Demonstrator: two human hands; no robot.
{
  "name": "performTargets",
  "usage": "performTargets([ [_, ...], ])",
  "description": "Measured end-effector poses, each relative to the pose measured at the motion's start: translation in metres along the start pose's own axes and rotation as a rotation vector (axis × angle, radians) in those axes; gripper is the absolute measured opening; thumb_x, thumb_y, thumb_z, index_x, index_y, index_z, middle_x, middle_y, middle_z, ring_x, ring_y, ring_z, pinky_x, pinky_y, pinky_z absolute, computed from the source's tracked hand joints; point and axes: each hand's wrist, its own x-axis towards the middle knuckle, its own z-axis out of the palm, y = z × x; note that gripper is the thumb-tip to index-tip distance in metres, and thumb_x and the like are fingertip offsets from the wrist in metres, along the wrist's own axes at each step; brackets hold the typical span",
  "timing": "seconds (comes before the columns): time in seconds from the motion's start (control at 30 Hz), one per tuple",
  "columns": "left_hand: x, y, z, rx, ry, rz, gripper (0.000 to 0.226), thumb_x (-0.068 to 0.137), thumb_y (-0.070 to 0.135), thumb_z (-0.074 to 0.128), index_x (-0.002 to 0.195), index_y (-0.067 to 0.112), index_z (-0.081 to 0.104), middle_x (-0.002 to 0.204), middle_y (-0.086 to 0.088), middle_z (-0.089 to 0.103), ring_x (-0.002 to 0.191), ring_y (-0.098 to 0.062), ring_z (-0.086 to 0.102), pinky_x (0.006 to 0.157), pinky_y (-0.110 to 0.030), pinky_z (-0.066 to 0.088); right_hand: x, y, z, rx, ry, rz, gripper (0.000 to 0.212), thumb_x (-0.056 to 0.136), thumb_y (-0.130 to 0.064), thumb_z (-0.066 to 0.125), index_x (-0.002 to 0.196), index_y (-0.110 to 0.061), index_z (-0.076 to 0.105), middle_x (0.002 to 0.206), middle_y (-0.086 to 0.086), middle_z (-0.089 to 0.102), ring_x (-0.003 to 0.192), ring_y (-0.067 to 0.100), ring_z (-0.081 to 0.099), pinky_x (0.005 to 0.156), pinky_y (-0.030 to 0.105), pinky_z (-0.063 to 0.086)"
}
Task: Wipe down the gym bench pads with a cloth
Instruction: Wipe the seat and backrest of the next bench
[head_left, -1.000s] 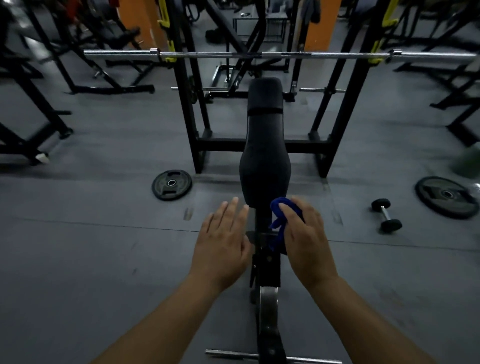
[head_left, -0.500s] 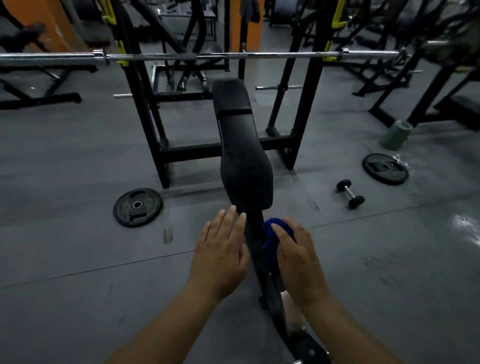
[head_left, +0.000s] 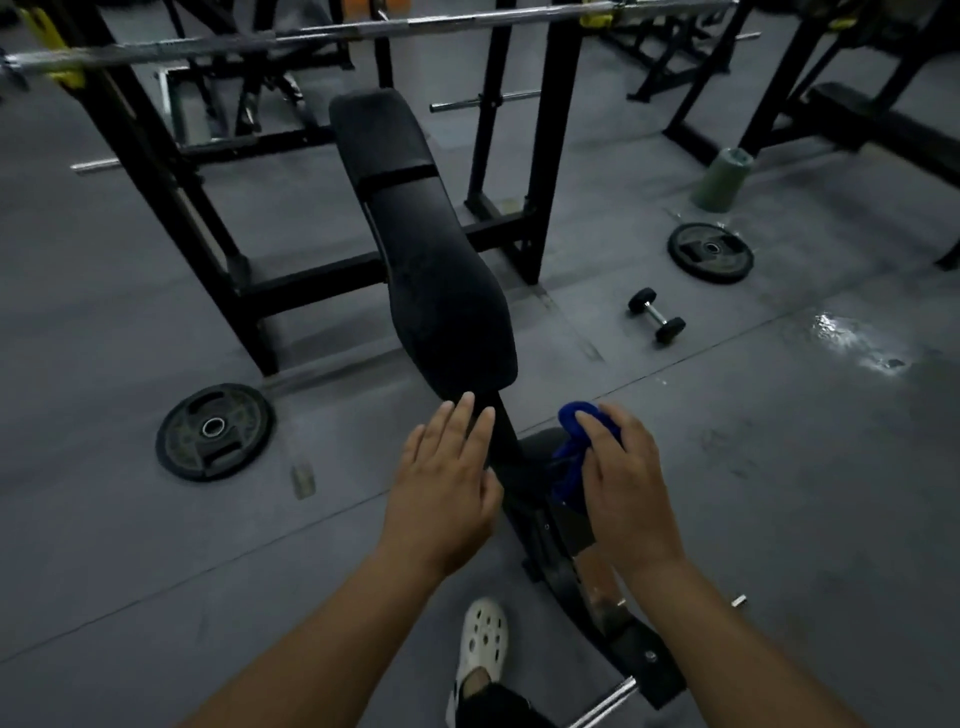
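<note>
The room is a dim gym with a dark grey rubber floor (head_left: 779, 493), laid in large mats with thin seams. A black steel rack (head_left: 550, 156) stands at the far middle and carries a silver barbell (head_left: 311, 37) on yellow hooks (head_left: 597, 20). One weight plate (head_left: 214, 431) lies flat at the left, a second plate (head_left: 710, 253) at the right, with a small dumbbell (head_left: 656, 314) near it. A green cylinder (head_left: 722, 179) stands just behind the second plate. A wet patch (head_left: 852, 343) shines near the floor's right edge. More black frames (head_left: 857, 119) fill the far right corner.

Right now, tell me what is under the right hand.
A bunched blue cloth, gripped by the right hand, shows past its fingers. Below it lies a dark part of the bench. The hand hides the rest of the cloth; contact with the bench cannot be seen.
</note>
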Motion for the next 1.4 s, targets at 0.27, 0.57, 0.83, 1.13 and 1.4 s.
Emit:
performTargets([
  [0.27, 0.115, -0.03, -0.025, 0.046, -0.013, 0.066, 0.072, 0.091, 0.044, 0.012, 0.16, 0.025, 0.014, 0.168, 0.0, 0.005, 0.154, -0.018, 0.003, 0.124, -0.039, 0.007, 0.107, 0.023, 0.032, 0.019, 0.004, 0.084, 0.041, 0.091, 0.001, 0.061, 0.133, 0.0, 0.058, 0.138, 0.02, 0.05, 0.126, 0.035, 0.049, 0.106, 0.046, 0.045],
  [0.57, 0.22, -0.071, 0.028, 0.011, -0.194, 0.169, 0.068, 0.093, 0.042, 0.023, 0.158, 0.022, 0.02, 0.167, -0.004, 0.014, 0.153, -0.022, 0.012, 0.123, -0.043, 0.014, 0.158, 0.051, 0.1, -0.009, -0.086, 0.306, 0.041, 0.098, -0.008, 0.05, 0.138, -0.005, 0.055, 0.142, 0.011, 0.046, 0.13, 0.02, 0.042, 0.113, 0.03, 0.037],
  [0.83, 0.291, -0.095, 0.098, -0.127, -0.357, 0.369, 0.065, 0.09, 0.037, 0.034, 0.151, 0.015, 0.038, 0.16, -0.009, 0.033, 0.147, -0.027, 0.03, 0.117, -0.049, 0.031, 0.171, 0.047, 0.147, -0.18, -0.177, 0.509, 0.042, 0.097, -0.012, 0.047, 0.138, -0.009, 0.056, 0.144, 0.011, 0.046, 0.131, 0.025, 0.043, 0.11, 0.032, 0.035],
  [1.13, 0.301, -0.099, 0.247, -0.332, -0.528, 0.335, 0.071, 0.088, 0.04, 0.027, 0.153, 0.015, 0.037, 0.162, -0.008, 0.03, 0.148, -0.026, 0.029, 0.118, -0.045, 0.028, 0.149, 0.117, 0.224, -0.302, -0.312, 0.598, 0.039, 0.094, -0.003, 0.059, 0.132, -0.006, 0.06, 0.142, 0.017, 0.049, 0.128, 0.033, 0.047, 0.108, 0.042, 0.043],
  [1.4, 0.277, -0.082, 0.359, -0.472, -0.64, 0.2, 0.067, 0.094, 0.04, 0.022, 0.158, 0.019, 0.025, 0.166, -0.001, 0.016, 0.152, -0.017, 0.015, 0.122, -0.038, 0.022, 0.113, 0.163, 0.302, -0.554, -0.684, 0.529, 0.048, 0.095, -0.049, 0.036, 0.121, -0.025, 0.069, 0.142, 0.007, 0.055, 0.137, 0.03, 0.043, 0.116, 0.049, 0.03],
])
